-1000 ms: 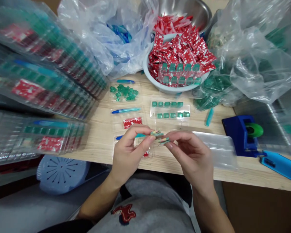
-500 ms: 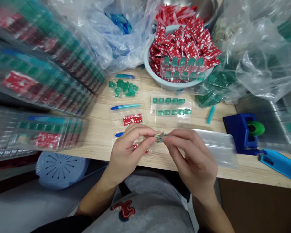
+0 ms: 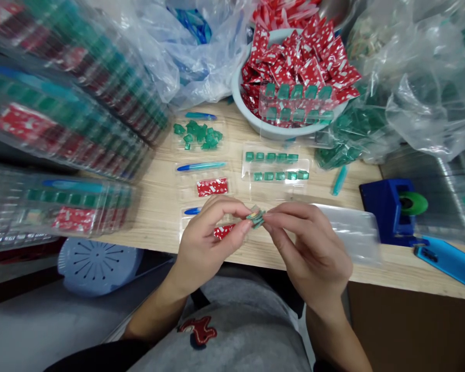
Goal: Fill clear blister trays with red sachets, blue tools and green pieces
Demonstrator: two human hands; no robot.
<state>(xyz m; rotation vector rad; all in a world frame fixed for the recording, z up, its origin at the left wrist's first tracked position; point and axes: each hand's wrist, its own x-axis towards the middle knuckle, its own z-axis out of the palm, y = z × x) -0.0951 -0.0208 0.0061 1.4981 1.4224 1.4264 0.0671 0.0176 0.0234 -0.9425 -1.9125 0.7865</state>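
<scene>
Between thumb and forefinger, my left hand pinches a small stack of thin greenish pieces above the table's front part. The fingertips of my right hand close on the right side of the same stack. Under and behind my left hand lies a clear tray with a blue pen and a red patterned packet, partly hidden. Just beyond is another tray with a blue pen and a red packet. A clear tray with two rows of green cubes lies beyond my fingers.
A bowl of red packets stands at the back. Stacked filled trays rise at left. Loose green pieces lie in a back tray. At right are a blue tape dispenser, a light-blue tool and clear plastic.
The stack between my fingertips is tilted differently and its pieces look more fanned out. Both hands stay in nearly the same place, while the view has shifted slightly.
</scene>
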